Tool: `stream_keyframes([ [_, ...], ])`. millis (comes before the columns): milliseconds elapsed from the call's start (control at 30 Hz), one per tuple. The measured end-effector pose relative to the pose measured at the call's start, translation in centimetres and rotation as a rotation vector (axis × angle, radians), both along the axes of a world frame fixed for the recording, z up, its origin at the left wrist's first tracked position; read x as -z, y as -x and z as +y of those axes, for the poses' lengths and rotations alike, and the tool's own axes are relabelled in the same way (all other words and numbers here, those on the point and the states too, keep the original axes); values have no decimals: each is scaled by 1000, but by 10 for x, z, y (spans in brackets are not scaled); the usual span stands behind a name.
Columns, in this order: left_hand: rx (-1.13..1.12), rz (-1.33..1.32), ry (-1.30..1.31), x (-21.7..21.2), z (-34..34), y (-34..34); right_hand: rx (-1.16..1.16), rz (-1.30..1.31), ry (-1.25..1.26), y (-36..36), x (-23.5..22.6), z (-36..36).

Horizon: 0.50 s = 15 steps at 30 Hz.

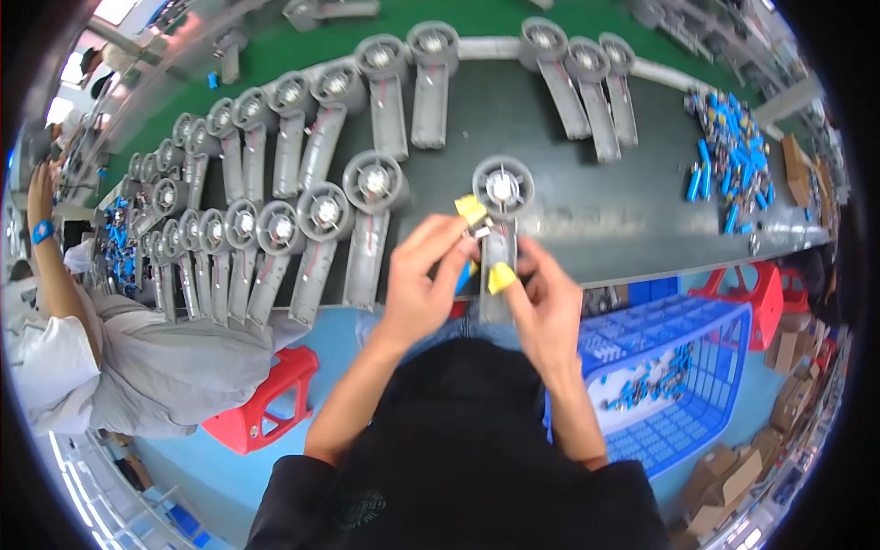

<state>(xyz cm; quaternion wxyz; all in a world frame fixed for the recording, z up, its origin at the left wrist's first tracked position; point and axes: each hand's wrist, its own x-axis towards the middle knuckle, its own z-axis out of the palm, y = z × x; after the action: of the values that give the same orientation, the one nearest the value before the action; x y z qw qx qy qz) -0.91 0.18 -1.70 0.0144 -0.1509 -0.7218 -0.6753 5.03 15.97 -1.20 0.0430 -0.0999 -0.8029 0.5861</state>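
Straight ahead at the table's near edge lies a grey handheld fan shell, its handle toward me. My left hand is closed on a blue cylindrical battery, which shows partly below its fingers. Yellow wrapping covers a fingertip of that hand, close to a small white connector above the handle. My right hand is closed at the handle's right side, its yellow-wrapped thumb lying on the handle. The fingers hide part of the handle, and any wires there are too small to make out.
Rows of similar grey fan shells fill the table's left side. Blue batteries lie piled at the right. A blue plastic basket stands below on my right, and a red stool on my left beside a co-worker.
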Motion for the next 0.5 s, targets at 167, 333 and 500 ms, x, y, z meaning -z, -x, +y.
stream_keyframes([
  [167,49,-224,-341,-59,16,34,64,-30,199,41,-46,7],
  [333,-38,-148,-73,-100,3,192,-156,184,-292,220,-85,22],
  [500,-212,-132,79,-57,-23,333,-220,343,-460,391,-38,4],
])
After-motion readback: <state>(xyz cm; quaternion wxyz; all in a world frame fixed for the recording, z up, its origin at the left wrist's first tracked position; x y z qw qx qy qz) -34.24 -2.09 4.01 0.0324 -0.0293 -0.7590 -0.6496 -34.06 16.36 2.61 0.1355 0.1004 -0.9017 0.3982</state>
